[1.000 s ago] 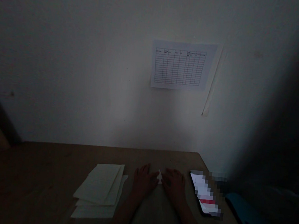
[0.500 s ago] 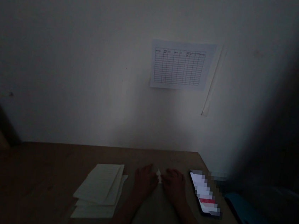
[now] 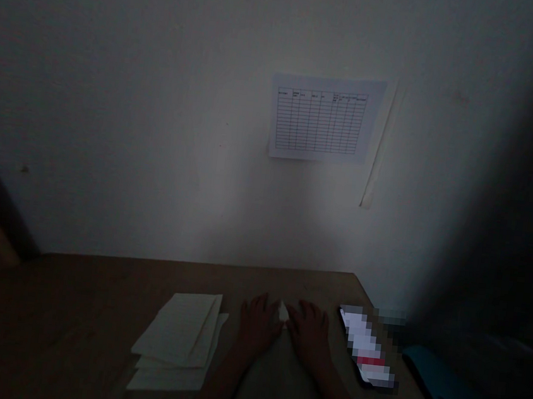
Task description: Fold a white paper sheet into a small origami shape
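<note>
In dim light both my hands rest on a wooden table (image 3: 96, 283), side by side near its far edge. My left hand (image 3: 257, 324) and my right hand (image 3: 310, 330) lie with fingers pressed down on a small white folded paper (image 3: 283, 314), of which only a pointed tip shows between them. The fingers look flat and close together on the paper. A stack of white paper sheets (image 3: 180, 339) lies just left of my left hand.
A phone (image 3: 364, 354) with a lit screen lies right of my right hand, near the table's right edge. A blue object (image 3: 446, 396) sits lower right, off the table. A printed grid sheet (image 3: 321, 119) hangs on the wall behind.
Both hands have stayed on the small paper, with only slight shifting of the fingers; the view has dipped a little.
</note>
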